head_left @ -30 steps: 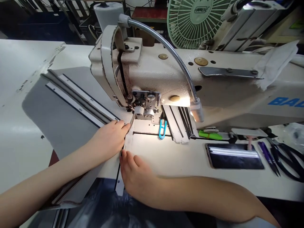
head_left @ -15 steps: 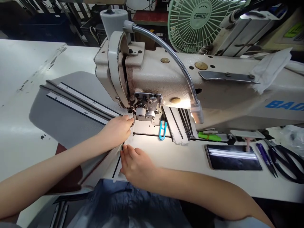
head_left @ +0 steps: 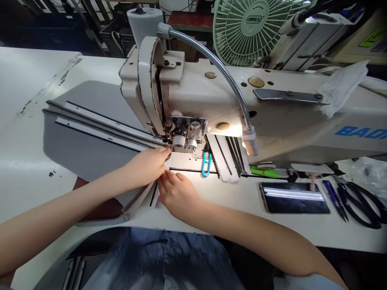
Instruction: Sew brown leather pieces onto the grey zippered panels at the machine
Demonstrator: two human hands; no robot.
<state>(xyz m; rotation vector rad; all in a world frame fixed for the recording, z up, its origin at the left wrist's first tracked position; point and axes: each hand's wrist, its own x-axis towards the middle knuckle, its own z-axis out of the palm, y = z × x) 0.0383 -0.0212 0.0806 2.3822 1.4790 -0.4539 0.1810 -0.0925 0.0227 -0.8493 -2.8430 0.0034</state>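
Blue-handled snips (head_left: 204,164) lie beside the cream metal sewing machine (head_left: 196,94) — right hand (head_left: 178,195) narrowed on a black-edged white strip (head_left: 155,196), left hand's (head_left: 149,163) grip hidden.

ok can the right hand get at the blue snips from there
Probably yes: the right hand is close to the blue snips, and nothing seems to stand on the white tabletop between them. Its fingers are at the white strip, though, so it would likely have to leave that.

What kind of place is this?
Probably a sewing workshop: an industrial-looking sewing machine fills the middle, both hands guide grey fabric at it, and thread snips and large scissors lie within view.
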